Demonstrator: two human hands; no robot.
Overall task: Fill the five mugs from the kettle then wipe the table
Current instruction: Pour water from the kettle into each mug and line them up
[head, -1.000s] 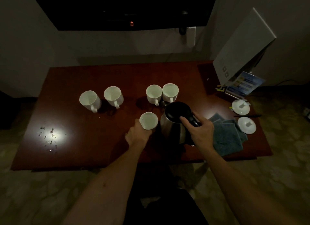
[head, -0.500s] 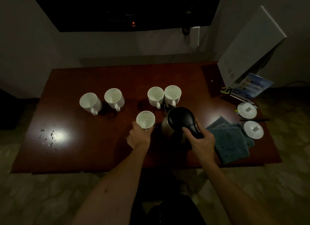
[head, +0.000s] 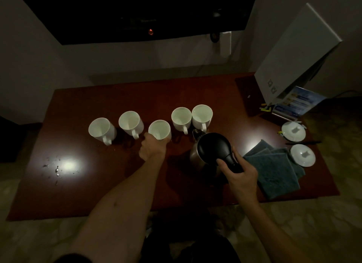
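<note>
Five white mugs stand in a row across the red-brown table [head: 225, 98]. My left hand [head: 151, 148] grips the middle mug [head: 159, 129], which sits in the gap between the left pair [head: 101, 129] [head: 130, 122] and the right pair [head: 181, 117] [head: 202, 114]. My right hand [head: 239, 169] holds the black handle of the steel kettle [head: 212, 149], upright just in front of the right pair. Folded blue-grey cloths [head: 274, 168] lie right of the kettle.
Two white lids [head: 293, 131] [head: 302, 155] lie at the table's right edge with a dark pen between them. A white board [head: 297, 52] and a leaflet [head: 295, 102] stand at the back right. Water drops [head: 56, 169] glisten front left.
My left hand has carried the middle mug away from the kettle, back and to the left, into the row. The kettle stayed in my right hand, nearly in place.
</note>
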